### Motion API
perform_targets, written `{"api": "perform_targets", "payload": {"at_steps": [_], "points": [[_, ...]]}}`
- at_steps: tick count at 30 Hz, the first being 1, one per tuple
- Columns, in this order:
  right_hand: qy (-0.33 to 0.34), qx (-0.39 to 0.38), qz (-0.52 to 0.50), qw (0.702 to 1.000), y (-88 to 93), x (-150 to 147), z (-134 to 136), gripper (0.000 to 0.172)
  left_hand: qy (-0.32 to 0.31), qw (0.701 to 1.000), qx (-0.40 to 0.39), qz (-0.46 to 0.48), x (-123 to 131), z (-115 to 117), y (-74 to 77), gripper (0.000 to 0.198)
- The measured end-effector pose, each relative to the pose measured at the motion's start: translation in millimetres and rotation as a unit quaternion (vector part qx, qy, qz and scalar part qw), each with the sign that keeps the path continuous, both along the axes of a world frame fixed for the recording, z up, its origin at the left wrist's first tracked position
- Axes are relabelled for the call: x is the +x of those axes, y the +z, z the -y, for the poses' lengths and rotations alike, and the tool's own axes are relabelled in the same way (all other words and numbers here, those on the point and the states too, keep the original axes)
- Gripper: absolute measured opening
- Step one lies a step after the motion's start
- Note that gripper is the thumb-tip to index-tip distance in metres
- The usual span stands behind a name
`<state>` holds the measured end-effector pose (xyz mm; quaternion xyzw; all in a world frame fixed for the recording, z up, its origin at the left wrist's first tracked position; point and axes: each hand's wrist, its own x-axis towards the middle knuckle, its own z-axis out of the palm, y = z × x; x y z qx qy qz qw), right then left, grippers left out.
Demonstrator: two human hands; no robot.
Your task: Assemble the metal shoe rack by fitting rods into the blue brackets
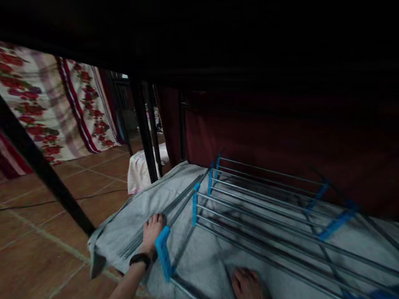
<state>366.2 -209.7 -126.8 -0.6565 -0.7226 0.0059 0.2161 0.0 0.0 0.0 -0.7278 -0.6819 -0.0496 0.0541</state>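
Note:
At the left of a metal rack with blue plastic joints (195,207), my left hand (152,230), wearing a dark wristband (140,259), has its fingers over a bundle of loose thin metal rods (134,245). The rods lie side by side on the grey bedding (199,257). One blue end piece (163,253) stands just right of this wrist. Low in the view, my right hand (247,284) is closed, near the rack's front rail. Anything inside its fingers is hidden. The rack's rails stretch across the bedding to the right.
A dark bunk frame overhangs the bed, with a slanted black post (46,174) at left. Behind the rack hangs a dark red curtain (264,141). Beyond the bed are a tiled floor (93,182), a thin cable (84,198) and a floral cloth (75,112).

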Motion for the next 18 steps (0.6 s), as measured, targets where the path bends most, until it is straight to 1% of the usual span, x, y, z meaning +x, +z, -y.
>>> {"api": "perform_targets", "payload": {"at_steps": [4, 7, 9, 12, 15, 18], "points": [[-0.003, -0.010, -0.009, 1.000, 19.3, -9.0, 2.1, 0.029, -0.005, 1.000, 0.005, -0.005, 0.0, -1.0, -2.4, 0.048], [-0.009, -0.014, -0.005, 1.000, 29.0, -13.7, 2.9, 0.030, -0.010, 1.000, 0.013, -0.009, -3.9, -2.2, -7.1, 0.049], [-0.012, -0.018, 0.002, 1.000, 30.1, -14.9, 2.8, 0.030, -0.015, 1.000, 0.021, -0.010, -7.3, -2.4, -10.8, 0.050], [-0.011, -0.016, 0.015, 1.000, 24.3, -14.0, 1.3, 0.027, -0.022, 0.999, 0.033, -0.008, -10.8, -1.7, -15.1, 0.050], [-0.010, -0.028, 0.027, 0.999, 19.6, -12.8, -0.8, 0.026, -0.021, 0.999, 0.036, -0.002, -11.3, -0.5, -16.5, 0.048], [-0.019, -0.052, 0.024, 0.998, 27.0, -15.9, -0.9, 0.028, -0.012, 0.999, 0.040, 0.001, -10.3, 0.5, -14.7, 0.046]]}}
